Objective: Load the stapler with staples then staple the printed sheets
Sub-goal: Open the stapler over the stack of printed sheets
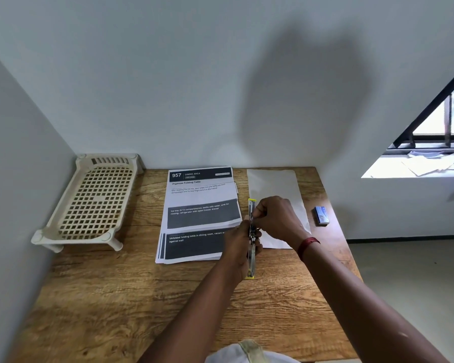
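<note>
**Desk:** What is happening at the wooden table [121, 292]?

**Photographer:** A person is working on a slim metal stapler with yellow end caps [251, 239], swung fully open into one long line and lying between the stack of printed sheets with dark grey bands [199, 216] and a blank white sheet [275, 189]. The left hand [240, 244] is curling around the stapler's middle, steadying it. The right hand [275, 218] is closing its fingertips in a pinch at the upper channel; whether a staple strip is between them is too small to tell.

**Desk:** And the staples?

**Photographer:** A small blue staple box [321, 216] is sitting well apart, at the table's right side. A cream plastic lattice rack [95, 203] is standing idle on the left.

**Desk:** What does doing this step well call for?

**Photographer:** Probably keeping the left grip firm so the channel is facing up, seating the strip legs-down and flat, then easing the pusher back before closing the top.
</note>
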